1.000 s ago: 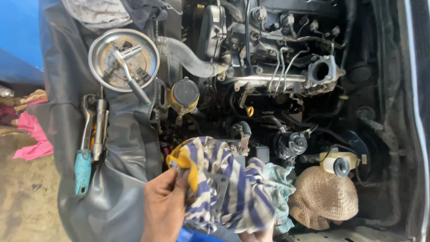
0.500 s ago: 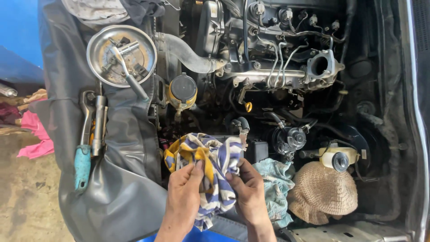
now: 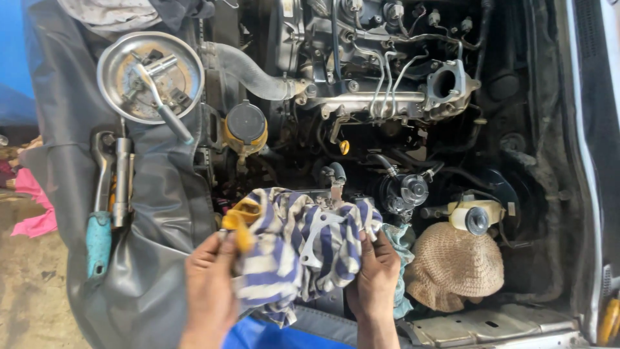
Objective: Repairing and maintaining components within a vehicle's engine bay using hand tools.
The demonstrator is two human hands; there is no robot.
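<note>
Both my hands hold a blue, white and yellow striped rag (image 3: 290, 249) over the near side of an open engine bay. My left hand (image 3: 210, 291) grips its left edge by the yellow patch. My right hand (image 3: 374, 278) grips its right edge. A flat pale metal gasket (image 3: 316, 236) with round holes lies on the rag between my hands. The engine (image 3: 381, 84) with its metal pipes and an open round port sits beyond.
A round metal tray (image 3: 110, 64) with a ratchet and sockets rests on the grey fender cover (image 3: 155, 213). A teal-handled tool (image 3: 98, 239) and wrenches lie below it. A yellow reservoir (image 3: 245, 129), a tan knitted cap (image 3: 452, 265) and a pink cloth (image 3: 35, 207) are nearby.
The rag was bunched in my left hand; now both hands hold it spread, and the gasket shows on top of it. The view has shifted slightly.
</note>
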